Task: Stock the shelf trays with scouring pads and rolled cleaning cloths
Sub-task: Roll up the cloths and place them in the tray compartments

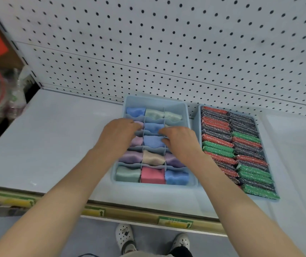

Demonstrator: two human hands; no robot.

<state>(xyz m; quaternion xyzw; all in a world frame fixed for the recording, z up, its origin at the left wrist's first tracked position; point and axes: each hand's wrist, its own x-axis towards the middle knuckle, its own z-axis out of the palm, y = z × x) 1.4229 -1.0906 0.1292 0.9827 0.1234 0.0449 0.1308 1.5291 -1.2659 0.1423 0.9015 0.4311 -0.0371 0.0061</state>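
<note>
Free room left of the trays
Bare shelf (55, 145) is left open beside the divided tray (154, 186), whose visible cells are filled; the pad tray (197, 130) is packed just beside it, and the back is closed by pegboard (148, 52).

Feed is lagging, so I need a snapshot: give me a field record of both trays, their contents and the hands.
divided tray: light blue, on the shelf, left of the pad tray
rolled cloths: one in every compartment in view; front row green, pink, blue
pad tray: packed with scouring pads in two columns; red, green, dark
left hand: over middle rows, left column, fingers bent down among cloths; grip unclear
right hand: over middle rows, right column; grip unclear
</note>
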